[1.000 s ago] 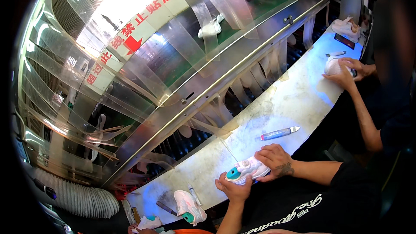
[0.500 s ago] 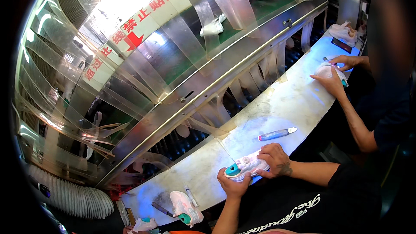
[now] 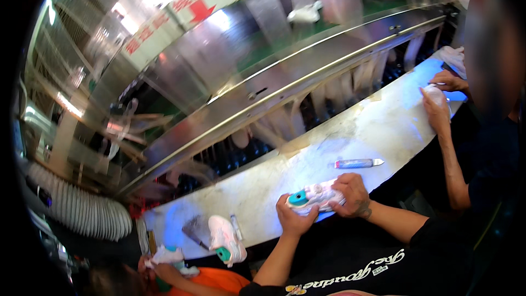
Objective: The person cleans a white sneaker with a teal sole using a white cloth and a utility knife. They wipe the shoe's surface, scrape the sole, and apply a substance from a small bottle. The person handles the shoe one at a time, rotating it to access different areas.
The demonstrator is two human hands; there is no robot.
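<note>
Over the near edge of the workbench, a white and pale pink sneaker (image 3: 320,193) with a teal lining is held in both hands. My left hand (image 3: 296,216) is closed around its heel end, beside the teal opening. My right hand (image 3: 353,194) is wrapped over the toe end, hiding that part. Just beyond the shoe lies a blue-grey tool (image 3: 359,163) with a pale pointed tip; its exact kind I cannot make out. Left of my hands, another white and pink sneaker (image 3: 224,235) with teal lining lies on the bench, between a slim white pen-like stick (image 3: 236,227) and a dark-handled tool (image 3: 196,238).
Along the bench (image 3: 263,186) runs a metal rail (image 3: 296,83) with clear plastic strips hanging behind it. A co-worker's hands (image 3: 438,107) handle a pale shoe at the right. Lower left, another person's hands (image 3: 159,268) hold a shoe, near a ribbed hose (image 3: 82,203).
The view has shifted and turned, and the co-worker at lower left now shows more. Both my hands keep hold of the sneaker, with little change of grip.
</note>
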